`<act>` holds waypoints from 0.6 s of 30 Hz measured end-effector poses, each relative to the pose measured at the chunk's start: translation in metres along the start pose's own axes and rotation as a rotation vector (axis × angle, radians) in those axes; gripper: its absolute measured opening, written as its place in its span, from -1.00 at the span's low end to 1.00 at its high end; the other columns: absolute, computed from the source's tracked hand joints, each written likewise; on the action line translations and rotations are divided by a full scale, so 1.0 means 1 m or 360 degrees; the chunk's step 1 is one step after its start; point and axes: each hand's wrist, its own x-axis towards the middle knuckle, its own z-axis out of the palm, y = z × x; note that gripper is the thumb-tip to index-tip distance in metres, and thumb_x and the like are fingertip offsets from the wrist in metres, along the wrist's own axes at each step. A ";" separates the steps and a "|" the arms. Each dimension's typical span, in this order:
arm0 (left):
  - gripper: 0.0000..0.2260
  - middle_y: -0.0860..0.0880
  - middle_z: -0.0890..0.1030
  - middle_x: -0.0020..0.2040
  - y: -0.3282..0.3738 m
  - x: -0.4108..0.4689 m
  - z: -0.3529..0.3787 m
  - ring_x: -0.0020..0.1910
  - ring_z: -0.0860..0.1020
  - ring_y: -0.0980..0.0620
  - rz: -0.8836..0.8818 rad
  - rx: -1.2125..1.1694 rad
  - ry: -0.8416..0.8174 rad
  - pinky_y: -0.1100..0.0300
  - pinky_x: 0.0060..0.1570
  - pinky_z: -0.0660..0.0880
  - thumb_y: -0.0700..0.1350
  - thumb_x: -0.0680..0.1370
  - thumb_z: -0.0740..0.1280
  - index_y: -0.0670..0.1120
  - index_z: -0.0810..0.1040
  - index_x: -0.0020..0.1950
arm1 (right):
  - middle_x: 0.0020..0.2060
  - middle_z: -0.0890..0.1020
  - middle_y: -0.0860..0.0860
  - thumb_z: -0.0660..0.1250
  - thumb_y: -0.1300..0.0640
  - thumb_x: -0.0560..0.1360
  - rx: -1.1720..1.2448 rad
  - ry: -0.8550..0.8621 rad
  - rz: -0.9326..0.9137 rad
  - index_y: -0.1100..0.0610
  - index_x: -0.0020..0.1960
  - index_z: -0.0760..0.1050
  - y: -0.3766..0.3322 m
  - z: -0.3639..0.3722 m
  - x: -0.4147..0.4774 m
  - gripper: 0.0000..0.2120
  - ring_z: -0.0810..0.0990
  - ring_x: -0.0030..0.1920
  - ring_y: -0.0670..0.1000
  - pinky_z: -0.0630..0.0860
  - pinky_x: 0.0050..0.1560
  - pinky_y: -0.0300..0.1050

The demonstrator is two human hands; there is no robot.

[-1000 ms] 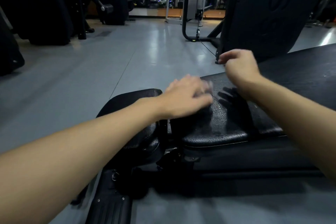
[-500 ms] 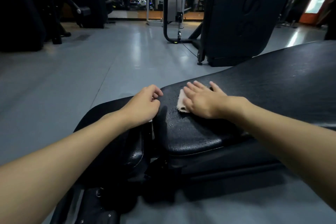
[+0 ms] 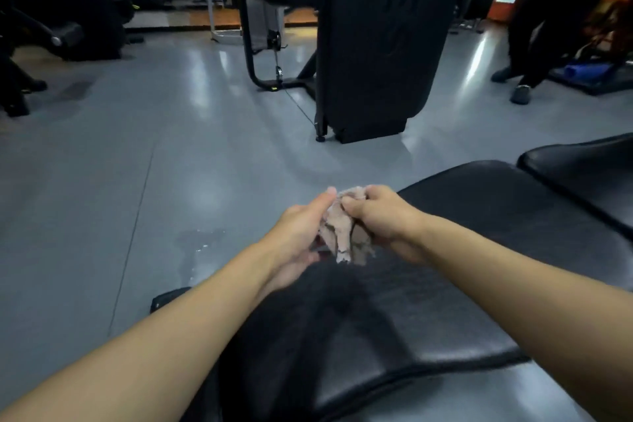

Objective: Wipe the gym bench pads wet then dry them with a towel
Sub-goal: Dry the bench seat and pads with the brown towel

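presently, the grey gym floor [image 3: 137,164] takes up most of the far view. the main bench pad [image 3: 479,233] runs from the near edge away to the right, and a second pad [image 3: 582,175] lies beyond it across a gap. a wet patch [image 3: 200,243] sits on the floor just left of the bench. both hands are raised above the main pad and do not touch it. the left hand [image 3: 298,236] and right hand [image 3: 383,216] grip one crumpled beige cloth [image 3: 339,229] between them. the right fingers [image 3: 356,207] curl tight round its top. the left thumb presses against it, and the other left fingers are hidden beneath.

judgement: the cloth is being wrung or regathered. recommended: wring it over the floor, not the pad. fold it to a flat face, then wipe in overlapping strokes along the pad, edges and gap side included.
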 end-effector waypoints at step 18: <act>-0.70 -0.23 0.66 -0.10 0.429 -0.069 0.404 -0.22 0.58 -0.08 -0.0040 0.0366 -0.0654 0.13 -0.34 0.50 -0.09 0.56 0.39 -0.31 0.56 0.14 | -0.02 0.70 0.24 0.37 0.23 0.57 0.0650 0.0650 0.0278 0.33 0.22 0.47 -0.281 -0.496 -0.199 -0.72 0.72 -0.04 0.18 0.67 -0.05 0.10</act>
